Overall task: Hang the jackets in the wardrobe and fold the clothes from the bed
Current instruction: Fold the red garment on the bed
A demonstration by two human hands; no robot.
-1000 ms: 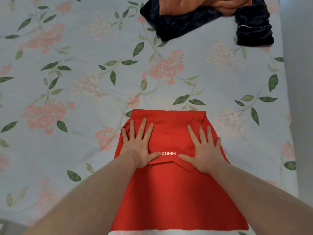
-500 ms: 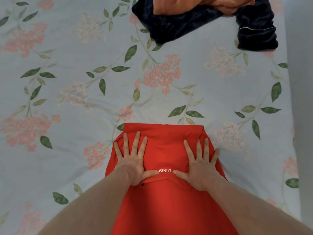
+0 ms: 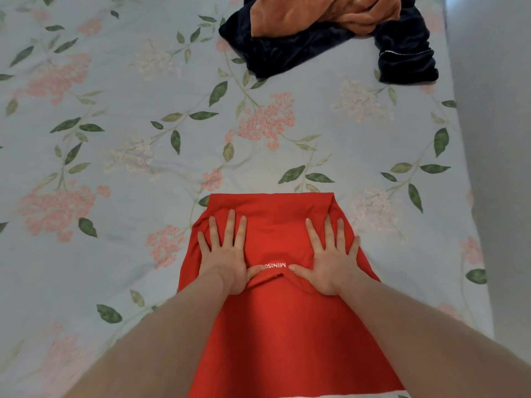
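Red garment, part-folded, white lettering, on the floral bed sheet at its near edge; left hand and right hand flat on it, fingers spread; dark navy garment under orange garment, far end.
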